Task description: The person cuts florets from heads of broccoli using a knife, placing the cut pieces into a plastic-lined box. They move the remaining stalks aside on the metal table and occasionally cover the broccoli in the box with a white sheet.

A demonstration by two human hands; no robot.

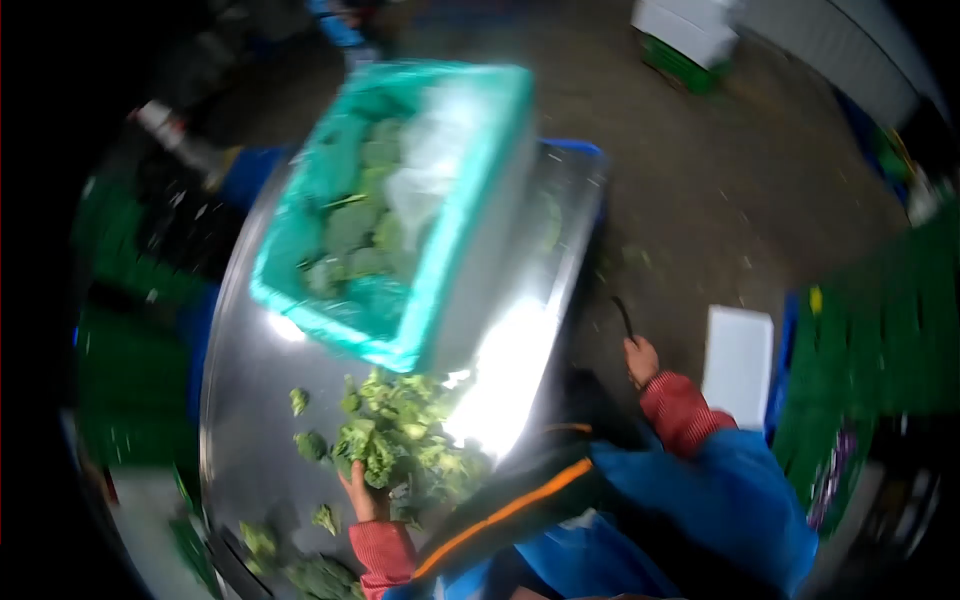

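My left hand [367, 497] is low over the metal table, its fingers curled against a broccoli piece [368, 450] and partly hidden by it. A heap of pale green broccoli trimmings [440, 450] lies just to the right of that hand. My right hand [642, 362] is held out past the table's right side, closed around a knife [622, 315] with a dark, thin blade pointing up and away. Beyond the heap stands a white box with a teal plastic liner [470, 200]; broccoli heads [350, 225] fill part of it, beside a whitish clear film [435, 165].
The shiny metal table [240, 400] has a raised rim. Loose florets [310, 445] and a broccoli head [322, 577] lie at its left and near side. Green crates [880, 330] line both sides. A white box [738, 365] stands at right. Part of a person [340, 30] shows at the top.
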